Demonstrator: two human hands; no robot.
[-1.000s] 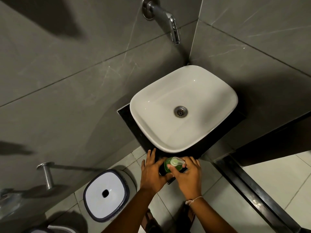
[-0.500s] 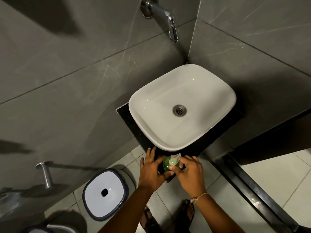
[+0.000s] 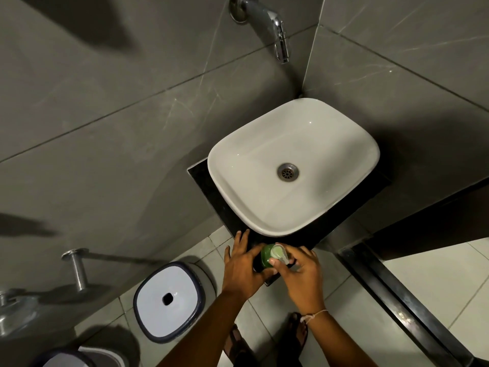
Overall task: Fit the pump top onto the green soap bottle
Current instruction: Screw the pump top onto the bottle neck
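Left hand (image 3: 242, 268) gripping green soap bottle (image 3: 265, 256), right hand (image 3: 299, 271) fingers pinching pump top (image 3: 279, 254) (nozzle turned since).

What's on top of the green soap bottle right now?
The translucent pump top sits on the green soap bottle, pinched by the right hand. The left hand steadies the bottle's side. Whether the top is fully seated is hidden by the fingers.

Both forearms reach forward side by side. The left hand (image 3: 244, 268) is curled with fingers spread; the right hand (image 3: 301, 271) pinches with thumb and fingers.
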